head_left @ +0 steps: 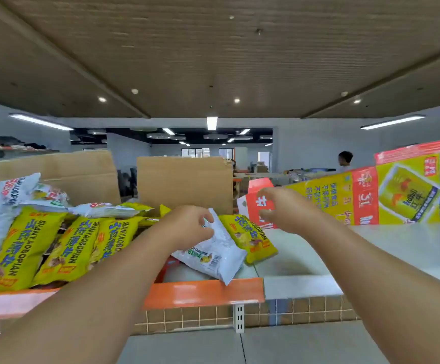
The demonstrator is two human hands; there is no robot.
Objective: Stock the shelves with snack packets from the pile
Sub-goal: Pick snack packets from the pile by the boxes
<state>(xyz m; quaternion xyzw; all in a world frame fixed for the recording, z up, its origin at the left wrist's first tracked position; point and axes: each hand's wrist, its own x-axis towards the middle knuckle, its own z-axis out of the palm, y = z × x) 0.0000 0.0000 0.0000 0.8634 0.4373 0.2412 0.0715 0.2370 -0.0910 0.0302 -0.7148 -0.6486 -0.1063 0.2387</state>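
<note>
Count: four yellow packets (pixel 66 248) fully readable, "SHANYAOBOPIAN" printed along their length. Three lie side by side on the left; the fourth (pixel 249 239) sits to the right of centre. More yellow corners poke out behind, and we can't count those. There are at least three loose white packets (pixel 17 189) at the left and back of the pile, plus the held one.

Two plain cardboard boxes (pixel 184 179) stand behind the pile, and one printed carton (pixel 371 195), yellow and red, lies on its side to the right. One person (pixel 345 158) is far back.

The held white packet (pixel 220 252) is on the orange-edged shelf (pixel 203 290), at the right end of the pile, overlapping the fourth yellow packet's left edge. Its long axis runs away from us, the near end swung slightly right. The near corner overhangs the orange front lip.

It looks white and crinkled, with a green-and-yellow print band and a barcode near the middle.

The left hand (pixel 187 228) has its fingers (pixel 205 216) curled round the packet's far end, gripping it.

The right hand (pixel 284 208) is up by the carton's red flap, fingers loosely bent and holding nothing. We can't tell if they touch the flap.
</note>
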